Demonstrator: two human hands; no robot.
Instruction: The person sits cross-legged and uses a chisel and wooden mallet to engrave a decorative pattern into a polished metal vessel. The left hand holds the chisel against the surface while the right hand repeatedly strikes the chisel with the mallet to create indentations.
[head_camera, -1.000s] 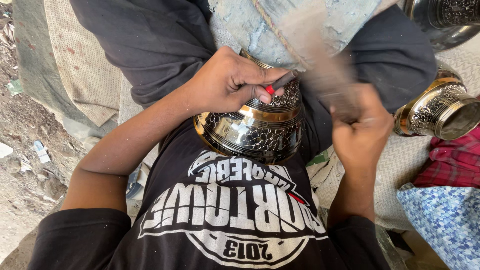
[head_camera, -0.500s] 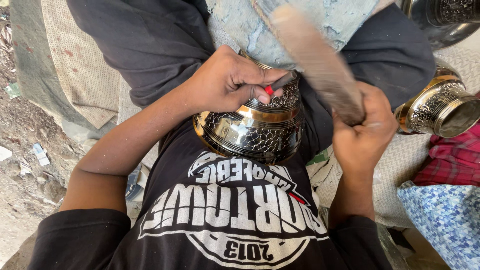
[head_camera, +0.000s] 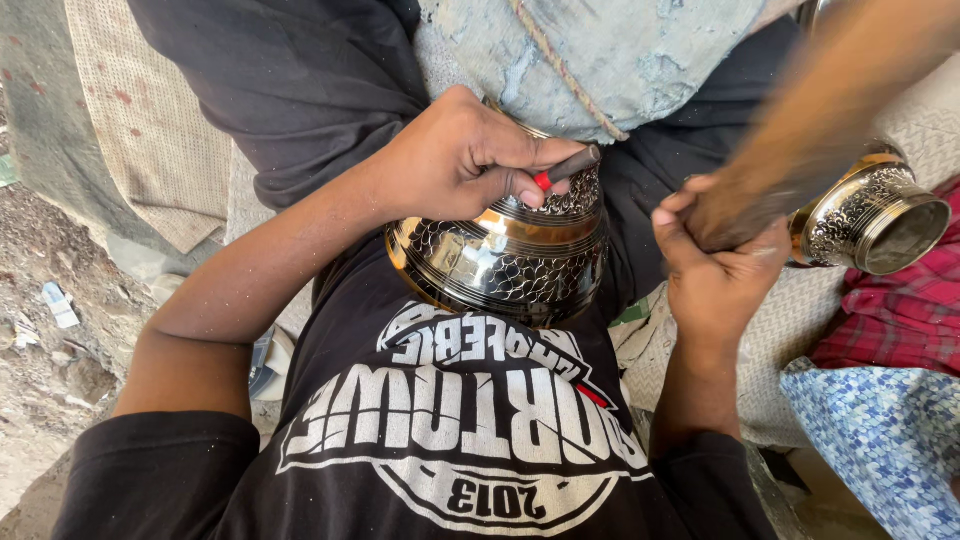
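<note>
Brass vessel (head_camera: 500, 265), polished and mirror-bright, held in the lap against a black printed T-shirt (head_camera: 450, 440). Round-bellied body covered with an engraved scale-like pattern on a dark ground; plain shiny bands ringing the shoulder; finer chased work near the top. Upper part hidden under a worn pale-blue cloth pad (head_camera: 610, 60) tied with cord.

Left hand (head_camera: 465, 160) resting on the vessel's shoulder, fingers curled tight around a slim dark punch (head_camera: 570, 165) with a red mark near the grip, tip meeting the engraved band.

Right hand (head_camera: 715, 265) just beside the vessel, fingers clenched around the handle of a wooden mallet (head_camera: 830, 120), raised and motion-blurred, slanting toward the upper right corner.

Second engraved brass pot (head_camera: 870, 215) lying on its side at the right, mouth open toward the viewer, near red checked cloth (head_camera: 890, 320) and blue patterned fabric (head_camera: 880, 440). Dusty ground (head_camera: 45, 350) at the left.
</note>
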